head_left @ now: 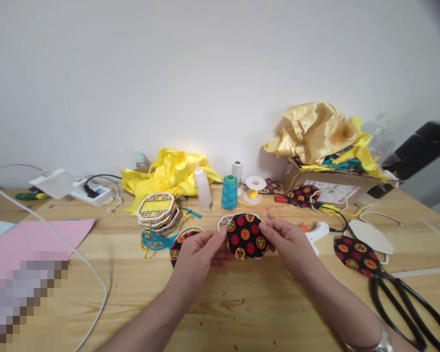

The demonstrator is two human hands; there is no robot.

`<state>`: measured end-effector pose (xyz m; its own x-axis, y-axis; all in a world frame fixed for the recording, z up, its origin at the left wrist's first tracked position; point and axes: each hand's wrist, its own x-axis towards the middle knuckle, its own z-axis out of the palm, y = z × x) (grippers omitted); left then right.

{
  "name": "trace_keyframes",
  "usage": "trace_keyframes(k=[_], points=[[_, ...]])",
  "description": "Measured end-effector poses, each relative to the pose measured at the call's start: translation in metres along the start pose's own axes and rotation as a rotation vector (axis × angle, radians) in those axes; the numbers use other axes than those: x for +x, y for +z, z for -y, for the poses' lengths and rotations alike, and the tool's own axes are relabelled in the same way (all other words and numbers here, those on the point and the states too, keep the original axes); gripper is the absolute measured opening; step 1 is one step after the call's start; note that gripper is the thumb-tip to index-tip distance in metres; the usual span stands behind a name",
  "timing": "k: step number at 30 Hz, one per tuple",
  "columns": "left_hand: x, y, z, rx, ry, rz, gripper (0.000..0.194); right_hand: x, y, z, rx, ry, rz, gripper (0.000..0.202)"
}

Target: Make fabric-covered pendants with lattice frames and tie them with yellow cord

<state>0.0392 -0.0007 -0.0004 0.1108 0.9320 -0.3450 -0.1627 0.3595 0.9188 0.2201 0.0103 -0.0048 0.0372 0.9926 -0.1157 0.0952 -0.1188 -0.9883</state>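
Between both hands, above the table, is a round fabric-covered piece (246, 237), black with red dots and bright flowers. My left hand (205, 249) grips its left edge, thumb on the front face. At its upper right edge, my right hand (284, 239) pinches it. Part of a pale wooden lattice piece (224, 223) shows just behind it; whether they touch, I cannot tell. Another black flowered piece (176, 248) lies beyond my left hand, partly hidden by it. Left of that stands a stack of wooden lattice pieces (156, 208), with blue tassel threads (157, 240) in front.
Large black-handled scissors (399, 298) lie at right, by a flowered fabric piece (355, 255) and a white glue gun (317, 236). A blue thread cone (229, 193) and squeeze bottle (204, 190) stand behind. A cloth-filled box (368, 188) is back right. A white cable (90, 264) crosses the left.
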Motion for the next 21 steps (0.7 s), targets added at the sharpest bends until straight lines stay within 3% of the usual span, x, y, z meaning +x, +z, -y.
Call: trace_keyframes(k=[6, 14, 18, 21], points=[[-0.002, 0.003, 0.001, 0.177, 0.1, -0.063, 0.019, 0.001, 0.0, -0.001, 0.035, 0.031, 0.014, 0.034], [-0.002, -0.002, 0.001, 0.391, 0.341, -0.099, 0.031, 0.002, 0.0, -0.001, 0.048, 0.027, 0.009, 0.034], [0.003, -0.008, 0.001, 0.256, 0.355, -0.141, 0.032, 0.006, -0.004, -0.004, 0.015, 0.003, -0.012, 0.033], [0.003, -0.013, 0.001, 0.058, 0.353, -0.065, 0.035, 0.01, -0.01, -0.009, -0.016, -0.042, -0.064, 0.037]])
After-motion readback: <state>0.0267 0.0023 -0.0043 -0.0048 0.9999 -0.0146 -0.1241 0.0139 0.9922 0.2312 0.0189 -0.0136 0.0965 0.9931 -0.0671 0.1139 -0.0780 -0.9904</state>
